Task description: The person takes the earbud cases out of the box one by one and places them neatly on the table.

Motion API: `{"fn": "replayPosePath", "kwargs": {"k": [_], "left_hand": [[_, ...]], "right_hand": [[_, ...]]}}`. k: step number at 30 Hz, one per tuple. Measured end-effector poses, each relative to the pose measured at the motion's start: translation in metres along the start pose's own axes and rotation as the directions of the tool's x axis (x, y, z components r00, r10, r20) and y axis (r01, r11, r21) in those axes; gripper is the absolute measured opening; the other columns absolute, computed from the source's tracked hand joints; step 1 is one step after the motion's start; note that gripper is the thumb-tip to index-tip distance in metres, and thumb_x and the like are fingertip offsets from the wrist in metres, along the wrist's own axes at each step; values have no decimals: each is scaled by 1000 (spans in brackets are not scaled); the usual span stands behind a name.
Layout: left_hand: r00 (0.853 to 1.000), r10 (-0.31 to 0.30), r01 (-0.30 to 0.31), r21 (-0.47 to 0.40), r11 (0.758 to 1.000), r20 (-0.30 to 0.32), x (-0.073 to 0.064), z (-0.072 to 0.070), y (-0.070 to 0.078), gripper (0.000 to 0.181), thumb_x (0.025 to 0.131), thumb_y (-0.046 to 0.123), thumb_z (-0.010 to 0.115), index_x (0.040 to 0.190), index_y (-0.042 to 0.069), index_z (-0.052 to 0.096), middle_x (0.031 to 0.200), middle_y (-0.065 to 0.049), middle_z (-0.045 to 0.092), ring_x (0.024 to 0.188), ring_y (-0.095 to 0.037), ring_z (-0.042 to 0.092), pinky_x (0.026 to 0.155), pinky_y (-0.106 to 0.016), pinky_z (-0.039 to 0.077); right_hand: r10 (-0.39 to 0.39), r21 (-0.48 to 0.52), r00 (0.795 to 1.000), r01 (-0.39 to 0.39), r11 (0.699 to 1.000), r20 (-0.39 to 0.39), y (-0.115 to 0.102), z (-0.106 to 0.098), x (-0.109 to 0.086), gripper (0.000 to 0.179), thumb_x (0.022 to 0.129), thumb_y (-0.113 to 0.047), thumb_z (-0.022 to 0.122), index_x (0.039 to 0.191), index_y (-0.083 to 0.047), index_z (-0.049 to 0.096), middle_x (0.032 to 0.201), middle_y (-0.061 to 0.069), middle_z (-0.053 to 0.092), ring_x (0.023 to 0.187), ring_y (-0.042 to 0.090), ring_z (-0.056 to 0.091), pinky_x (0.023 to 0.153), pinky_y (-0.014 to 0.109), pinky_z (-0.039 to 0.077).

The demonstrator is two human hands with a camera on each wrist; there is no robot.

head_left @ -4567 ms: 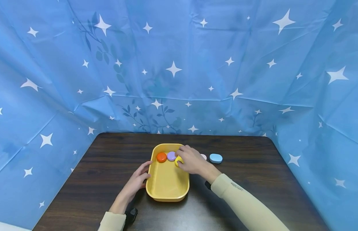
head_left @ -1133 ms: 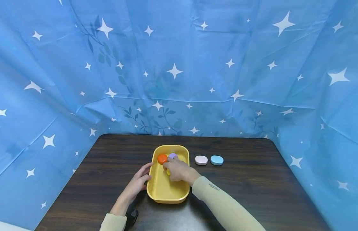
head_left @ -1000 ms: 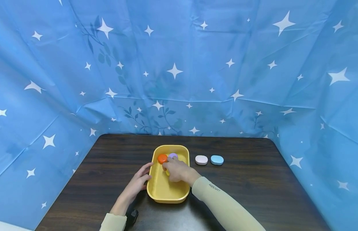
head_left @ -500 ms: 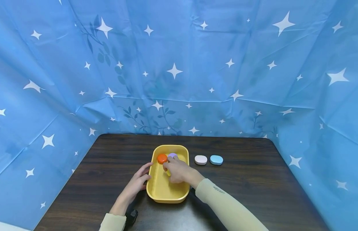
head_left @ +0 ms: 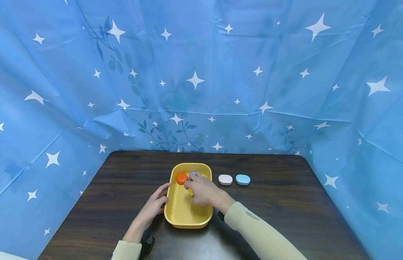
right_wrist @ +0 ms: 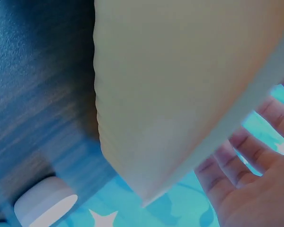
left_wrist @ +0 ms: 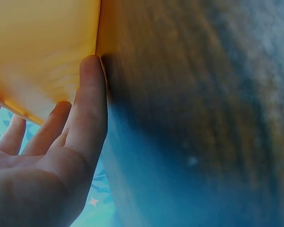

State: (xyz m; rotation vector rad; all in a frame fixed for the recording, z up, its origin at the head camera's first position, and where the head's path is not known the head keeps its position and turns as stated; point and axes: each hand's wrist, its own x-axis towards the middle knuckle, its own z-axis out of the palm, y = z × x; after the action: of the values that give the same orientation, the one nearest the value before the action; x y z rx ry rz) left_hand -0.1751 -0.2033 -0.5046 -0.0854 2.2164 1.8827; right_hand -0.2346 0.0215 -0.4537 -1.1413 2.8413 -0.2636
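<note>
A yellow tray stands on the table. My left hand rests at its left side, with fairly straight fingers against the outer wall in the left wrist view. My right hand reaches over the right rim into the tray and pinches a small yellow rounded piece, mostly covered by the fingers. Near the tray's far end lie an orange round piece and a purple one, the latter partly hidden by my right fingers. The right wrist view shows the tray's wall but not the yellow piece.
Right of the tray, a pale pink-white oval piece and a light blue oval piece lie side by side on the dark wooden table. A blue starred cloth hangs behind and around the table.
Since the earliest frame, my right hand has moved the yellow piece left and nearer inside the tray, uncovering the white piece. Over the last second it has shifted only slightly. My left hand stays put.
</note>
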Motion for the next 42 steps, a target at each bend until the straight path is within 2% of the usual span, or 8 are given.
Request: {"fn": "replayPosePath", "kwargs": {"k": [9, 19, 26, 31, 36, 42], "left_hand": [[1000, -6, 5, -2, 1000, -3, 1, 1, -2, 57, 98, 10, 51, 154, 17, 42, 158, -26, 33, 132, -41, 49, 91, -54, 53], [1000, -6, 6, -2, 1000, -2, 0, 1, -2, 56, 99, 11, 52, 154, 17, 43, 158, -25, 34, 132, -40, 49, 92, -56, 52], [1000, -3, 3, -13, 1000, -2, 0, 1, -1, 56, 99, 11, 52, 154, 16, 43, 159, -26, 32, 133, -41, 48, 92, -55, 53], [1000, -5, 5, -12, 1000, -2, 0, 1, -2, 55, 99, 11, 52, 153, 17, 44, 158, -25, 33, 132, -41, 49, 92, -54, 53], [1000, -5, 5, -13, 1000, -2, 0, 0, -2, 55, 99, 11, 52, 153, 18, 44, 158, -25, 34, 131, -40, 50, 92, -55, 53], [1000, 1, -1, -21, 1000, 2, 1, -1, -2, 54, 100, 11, 52, 153, 19, 44, 159, -24, 33, 132, -40, 50, 92, -55, 53]], "right_hand": [[-57, -82, 996, 51, 995, -69, 0, -10, -12, 28, 83, -20, 78, 109, -17, 70, 106, -2, 52, 92, 18, 43, 77, 29, 45], [-22, -39, 992, 17, 999, -128, 3, -23, -27, 33, 81, -16, 76, 113, -18, 69, 107, -1, 52, 92, 18, 42, 73, 27, 43], [-21, -8, 982, 20, 1000, -190, 7, -32, -36, 35, 80, -13, 75, 115, -16, 72, 109, 2, 54, 97, 20, 43, 78, 31, 46], [-9, -18, 980, 5, 1000, -198, 12, -36, -41, 32, 81, -13, 74, 112, -19, 70, 109, 1, 52, 94, 19, 40, 76, 30, 43], [11, -42, 981, -20, 999, -194, 15, -39, -47, 32, 81, -14, 74, 112, -19, 71, 111, 2, 52, 97, 20, 42, 81, 32, 45], [7, -72, 980, -21, 997, -198, 19, -43, -53, 33, 80, -15, 76, 112, -17, 71, 109, 2, 52, 94, 18, 41, 76, 29, 45]]}}
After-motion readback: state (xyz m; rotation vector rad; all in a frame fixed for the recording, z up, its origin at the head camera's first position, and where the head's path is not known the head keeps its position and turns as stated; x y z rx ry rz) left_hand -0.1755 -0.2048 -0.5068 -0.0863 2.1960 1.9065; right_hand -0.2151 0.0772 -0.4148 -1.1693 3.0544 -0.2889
